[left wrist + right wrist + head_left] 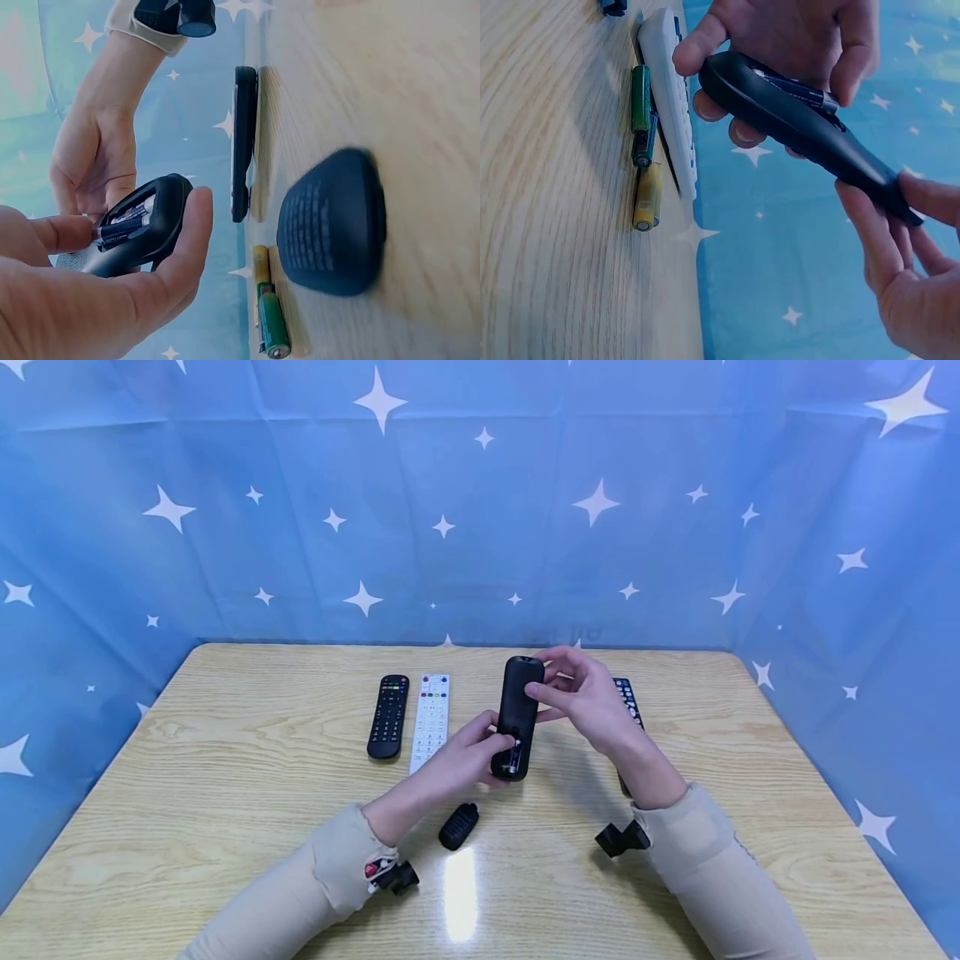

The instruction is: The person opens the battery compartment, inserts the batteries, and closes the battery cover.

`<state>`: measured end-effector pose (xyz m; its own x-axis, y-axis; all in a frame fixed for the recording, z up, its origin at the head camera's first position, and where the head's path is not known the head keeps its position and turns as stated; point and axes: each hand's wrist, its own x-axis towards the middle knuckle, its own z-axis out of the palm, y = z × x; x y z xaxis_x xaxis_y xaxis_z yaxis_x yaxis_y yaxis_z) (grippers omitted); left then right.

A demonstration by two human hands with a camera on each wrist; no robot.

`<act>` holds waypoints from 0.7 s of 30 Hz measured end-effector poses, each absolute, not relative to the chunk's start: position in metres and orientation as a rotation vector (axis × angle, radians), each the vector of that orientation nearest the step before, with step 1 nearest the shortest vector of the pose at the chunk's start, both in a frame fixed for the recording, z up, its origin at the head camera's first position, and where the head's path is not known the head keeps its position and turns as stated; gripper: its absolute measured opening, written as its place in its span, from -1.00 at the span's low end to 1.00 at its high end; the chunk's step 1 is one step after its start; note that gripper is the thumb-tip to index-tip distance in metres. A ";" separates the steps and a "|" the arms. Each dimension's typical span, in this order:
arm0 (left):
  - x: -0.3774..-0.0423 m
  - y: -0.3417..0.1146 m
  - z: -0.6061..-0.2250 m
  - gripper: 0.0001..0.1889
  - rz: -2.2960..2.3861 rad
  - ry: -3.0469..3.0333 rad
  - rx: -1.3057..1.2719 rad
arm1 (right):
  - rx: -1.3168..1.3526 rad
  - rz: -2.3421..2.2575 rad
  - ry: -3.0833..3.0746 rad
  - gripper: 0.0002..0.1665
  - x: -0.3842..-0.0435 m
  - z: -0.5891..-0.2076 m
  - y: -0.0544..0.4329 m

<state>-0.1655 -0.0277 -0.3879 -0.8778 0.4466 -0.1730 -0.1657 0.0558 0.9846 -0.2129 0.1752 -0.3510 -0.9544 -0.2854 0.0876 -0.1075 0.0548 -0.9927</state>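
Note:
A black remote control (pixel 517 710) is held back side up above the table, its battery compartment uncovered. My left hand (pixel 474 753) grips the lower end, fingers wrapped around the side. The left thumb presses at the end of a dark blue battery (pixel 802 91), which slants up out of the compartment at that end. A second dark battery (pixel 142 206) lies beside it inside. My right hand (pixel 588 700) pinches the remote's other end between thumb and fingers. On the table below lies a black ribbed battery cover (pixel 458 827).
To the left lie a black remote (pixel 387 717) and a white remote (pixel 431 714); another black remote (pixel 627 700) is partly behind the right arm. Loose batteries, green (pixel 640 97) and yellow (pixel 646 199), rest near the white remote. A blue star-patterned curtain (pixel 480 527) stands behind the table.

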 end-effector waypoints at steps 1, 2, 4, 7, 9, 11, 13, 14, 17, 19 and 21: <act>-0.165 -0.027 -0.388 -0.68 1.879 1.899 0.272 | -0.412 -2.033 2.183 -0.51 -0.213 -0.351 0.175; -0.165 -0.027 -0.388 -0.67 1.879 1.893 0.266 | -0.415 -2.031 2.187 -0.51 -0.212 -0.351 0.174; -0.166 -0.026 -0.387 -0.65 1.881 1.878 0.261 | -0.431 -2.026 2.195 -0.50 -0.212 -0.350 0.173; -0.166 -0.026 -0.387 -0.61 1.883 1.858 0.260 | -0.455 -2.019 2.212 -0.50 -0.211 -0.350 0.171; -0.165 -0.026 -0.387 -0.59 1.884 1.851 0.258 | -0.465 -2.011 2.224 -0.50 -0.211 -0.350 0.170; -0.165 -0.027 -0.388 -0.58 1.887 1.843 0.256 | -0.465 -2.011 2.227 -0.50 -0.211 -0.351 0.170; -0.165 -0.027 -0.388 -0.57 1.888 1.839 0.257 | -0.467 -2.005 2.231 -0.50 -0.211 -0.351 0.170; -0.165 -0.027 -0.388 -0.56 1.889 1.837 0.258 | -0.469 -2.003 2.233 -0.50 -0.211 -0.351 0.170; -0.165 -0.027 -0.388 -0.53 1.894 1.829 0.264 | -0.478 -1.994 2.238 -0.51 -0.211 -0.351 0.169; -0.165 -0.028 -0.389 -0.51 1.898 1.820 0.265 | -0.486 -1.993 2.239 -0.51 -0.210 -0.351 0.168; -0.165 -0.028 -0.389 -0.49 1.903 1.811 0.261 | -0.492 -1.989 2.239 -0.52 -0.210 -0.351 0.168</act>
<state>-0.1648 -0.0278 -0.3888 -0.8585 0.4739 -0.1960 -0.2193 0.0064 0.9756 -0.2100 0.1680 -0.3513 -0.9418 -0.3086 0.1334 -0.1688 0.0909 -0.9814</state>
